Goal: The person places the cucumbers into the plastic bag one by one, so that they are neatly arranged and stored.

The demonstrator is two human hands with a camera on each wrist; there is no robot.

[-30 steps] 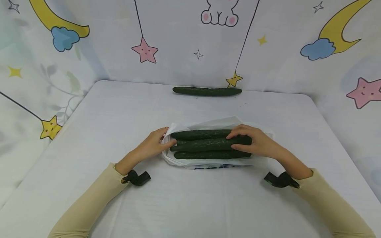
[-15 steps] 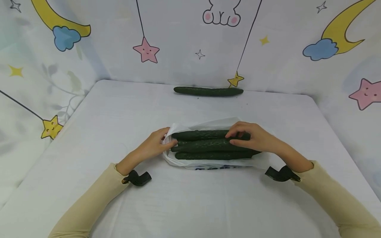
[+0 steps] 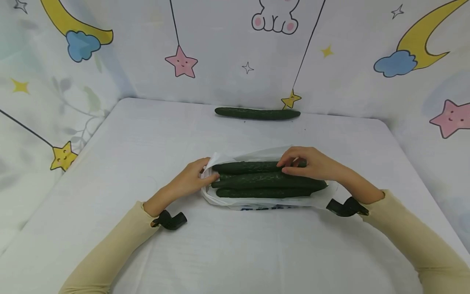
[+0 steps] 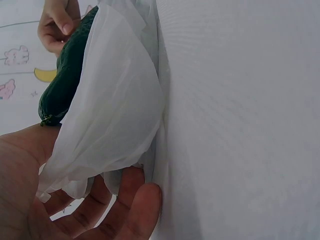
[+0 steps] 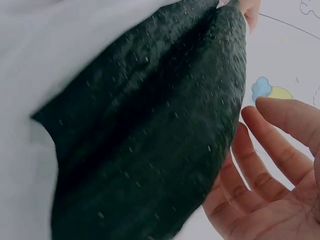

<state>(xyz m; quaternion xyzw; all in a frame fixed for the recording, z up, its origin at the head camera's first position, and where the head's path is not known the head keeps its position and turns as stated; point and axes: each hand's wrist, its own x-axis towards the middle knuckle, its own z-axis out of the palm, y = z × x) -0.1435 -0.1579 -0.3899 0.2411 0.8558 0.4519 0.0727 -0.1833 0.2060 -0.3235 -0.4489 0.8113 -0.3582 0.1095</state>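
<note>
A white plastic bag lies on its side mid-table, its upper part open over several dark green cucumbers. At the bag's left end my left hand grips the edge, thumb at the mouth and fingers around the outside. The left wrist view has the thin plastic between thumb and fingers, beside a cucumber tip. My right hand hovers over the right end of the back cucumber, fingers loosely bent. In the right wrist view its spread fingers stand beside a cucumber, not wrapped round it.
Another cucumber lies alone along the table's far edge. A white cloth covers the table. Behind it hangs a curtain printed with moons and stars. Black camera straps sit at both wrists.
My right hand has let go of the top cucumber and drawn up and back, uncovering that cucumber's right end. The left hand stays at the bag's edge.
</note>
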